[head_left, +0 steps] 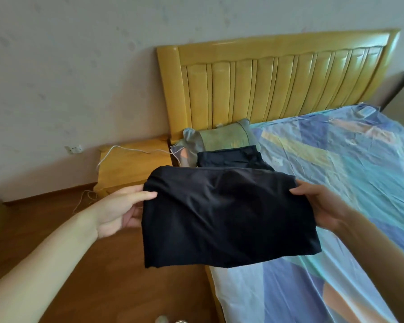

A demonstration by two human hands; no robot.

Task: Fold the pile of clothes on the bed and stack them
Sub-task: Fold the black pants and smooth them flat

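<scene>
Folded black garment (pixel 226 217) held above the bed (pixel 336 183) edge.
Left hand (pixel 117 213) and right hand (pixel 322 206) each pinch a side; one dark folded piece (pixel 231 157) already lies near the pillow (pixel 219 136); stacking remains.

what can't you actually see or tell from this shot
Head view only:
- Fingers of the left hand and right hand: behind the black garment they hold.
- What kind of garment it is: folded.
- Dark folded stack by the pillow: near edge covered by the garment.
- Two small things at the bottom edge: cut off.
</scene>
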